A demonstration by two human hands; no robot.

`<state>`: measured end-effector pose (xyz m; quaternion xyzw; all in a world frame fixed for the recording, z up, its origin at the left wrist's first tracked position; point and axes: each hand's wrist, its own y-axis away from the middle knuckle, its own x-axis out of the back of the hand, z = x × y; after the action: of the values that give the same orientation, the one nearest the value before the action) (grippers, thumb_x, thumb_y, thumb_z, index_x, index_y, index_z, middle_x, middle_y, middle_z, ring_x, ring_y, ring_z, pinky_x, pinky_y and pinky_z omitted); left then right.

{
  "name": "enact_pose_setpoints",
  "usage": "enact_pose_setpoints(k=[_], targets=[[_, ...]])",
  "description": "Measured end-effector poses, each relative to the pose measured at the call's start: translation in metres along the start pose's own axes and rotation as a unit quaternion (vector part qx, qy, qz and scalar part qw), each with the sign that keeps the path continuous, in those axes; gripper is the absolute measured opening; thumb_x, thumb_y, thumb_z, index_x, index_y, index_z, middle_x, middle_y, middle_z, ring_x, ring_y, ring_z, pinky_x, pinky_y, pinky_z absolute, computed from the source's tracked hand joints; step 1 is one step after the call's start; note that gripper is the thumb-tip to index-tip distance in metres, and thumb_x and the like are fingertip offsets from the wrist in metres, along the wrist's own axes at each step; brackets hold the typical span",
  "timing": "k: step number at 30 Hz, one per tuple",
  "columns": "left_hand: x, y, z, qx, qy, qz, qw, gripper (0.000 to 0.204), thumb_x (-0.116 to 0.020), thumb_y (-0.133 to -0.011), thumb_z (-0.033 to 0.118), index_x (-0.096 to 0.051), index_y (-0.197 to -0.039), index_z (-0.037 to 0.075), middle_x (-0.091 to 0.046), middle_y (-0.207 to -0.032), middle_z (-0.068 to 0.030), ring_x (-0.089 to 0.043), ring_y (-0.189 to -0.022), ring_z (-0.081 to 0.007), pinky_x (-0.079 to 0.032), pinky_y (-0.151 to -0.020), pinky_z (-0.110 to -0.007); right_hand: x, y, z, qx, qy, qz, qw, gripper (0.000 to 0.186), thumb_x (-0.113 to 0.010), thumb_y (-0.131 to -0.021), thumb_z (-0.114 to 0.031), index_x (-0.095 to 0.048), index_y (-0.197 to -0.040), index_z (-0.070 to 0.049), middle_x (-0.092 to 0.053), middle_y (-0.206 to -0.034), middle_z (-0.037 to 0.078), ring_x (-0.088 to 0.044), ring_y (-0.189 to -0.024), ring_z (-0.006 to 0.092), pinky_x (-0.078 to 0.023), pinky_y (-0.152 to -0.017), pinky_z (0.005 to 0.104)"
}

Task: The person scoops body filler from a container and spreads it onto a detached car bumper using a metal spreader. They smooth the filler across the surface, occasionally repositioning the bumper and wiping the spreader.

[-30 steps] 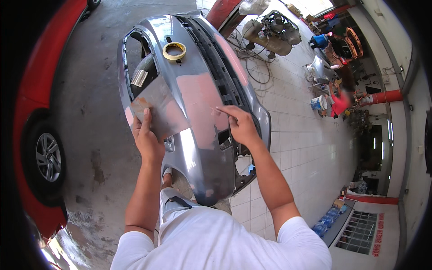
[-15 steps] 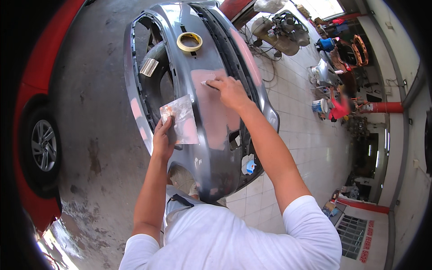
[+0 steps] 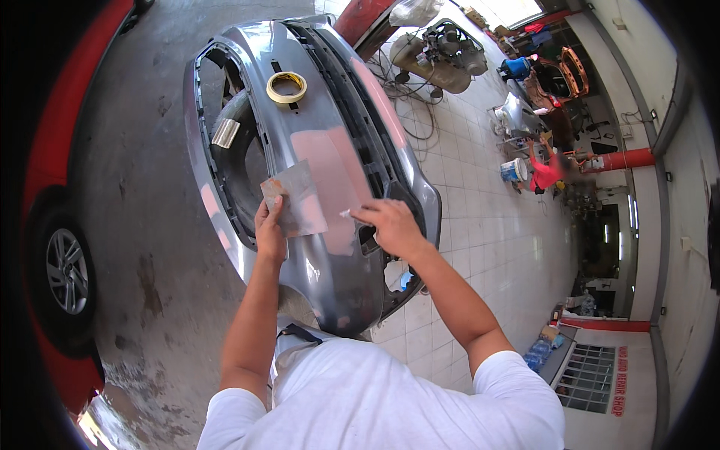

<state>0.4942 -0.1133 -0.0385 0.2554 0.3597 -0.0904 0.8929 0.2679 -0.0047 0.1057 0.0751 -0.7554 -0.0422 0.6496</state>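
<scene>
Clock positions taken from the middle of the view. Large grey glossy plastic car bumper (image 3: pixel 334 285) stretched from 11 down to 6 o'clock. Dull pink filler patch (image 3: pixel 330 165) noted on its upper face, just off centre toward 11.

Thin square greyish sheet, smeared with pink and orange (image 3: pixel 298 201), held at 9–10 o'clock by the left hand (image 3: pixel 270 232); grip pinched on its near corner, thumb on top. The lower left part of the patch is now overlapped by the sheet; half a second earlier it was held clear, on the patch's 9 o'clock side.

Small pale piece, blurred (image 3: pixel 346 214), pinched at the fingertips of the right hand (image 3: pixel 394 229), just toward 3 o'clock from centre. The hand has been brought from the patch's 12 o'clock end down toward its 6 o'clock end. Contact between piece and patch cannot be told.

Unchanged: pale yellow tape roll (image 3: pixel 285 98), left flat on the bumper at 11; shiny silver cylinder (image 3: pixel 225 133), seen in the bumper's opening at 10. Tan-tanked compressor (image 3: pixel 442 64) noted at 1, on the white tiled floor (image 3: pixel 487 225).
</scene>
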Motion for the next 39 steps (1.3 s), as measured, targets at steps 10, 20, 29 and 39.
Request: enact_pose_setpoints(k=[10, 20, 29, 39], targets=[[0.005, 0.003, -0.019, -0.084, -0.076, -0.031, 0.993, 0.037, -0.064, -0.103, 0.028, -0.064, -0.128, 0.001, -0.068, -0.119, -0.0037, -0.062, -0.105, -0.0126, -0.047, -0.095, -0.029, 0.018, -0.194, 0.053, 0.061, 0.055, 0.008, 0.997, 0.051, -0.056, -0.087, 0.001, -0.071, -0.129, -0.023, -0.067, -0.128, 0.007, -0.064, -0.119, 0.0320, -0.052, -0.097, 0.0444], [-0.005, 0.008, -0.014, -0.059, -0.030, 0.032, 0.997, 0.037, -0.062, -0.103, 0.028, -0.063, -0.132, 0.005, -0.068, -0.119, -0.0045, -0.064, -0.108, -0.0173, -0.053, -0.094, -0.036, -0.030, -0.106, 0.053, 0.080, 0.046, 0.076, 0.993, 0.052, -0.060, -0.086, -0.002, -0.067, -0.133, -0.024, -0.063, -0.134, 0.008, -0.059, -0.123, 0.0329, -0.046, -0.100, 0.0476], [-0.001, -0.003, -0.016, -0.061, 0.046, 0.053, 0.996, 0.044, -0.061, -0.103, 0.029, -0.055, -0.142, 0.011, -0.063, -0.134, -0.0036, -0.059, -0.125, -0.0242, -0.047, -0.107, -0.043, -0.074, 0.047, 0.039, 0.085, 0.005, 0.132, 0.988, 0.039, -0.060, -0.092, -0.010, -0.068, -0.128, -0.023, -0.060, -0.131, 0.010, -0.055, -0.127, 0.0342, -0.040, -0.102, 0.0521], [-0.004, 0.001, -0.024, -0.071, 0.001, 0.047, 0.996, 0.039, -0.063, -0.103, 0.026, -0.059, -0.136, 0.005, -0.066, -0.124, -0.0056, -0.063, -0.112, -0.0204, -0.052, -0.097, -0.038, -0.009, -0.133, 0.093, 0.125, -0.089, 0.138, 0.979, 0.049, -0.054, -0.089, 0.000, -0.070, -0.131, -0.018, -0.065, -0.136, 0.011, -0.061, -0.125, 0.0323, -0.043, -0.109, 0.0452]])
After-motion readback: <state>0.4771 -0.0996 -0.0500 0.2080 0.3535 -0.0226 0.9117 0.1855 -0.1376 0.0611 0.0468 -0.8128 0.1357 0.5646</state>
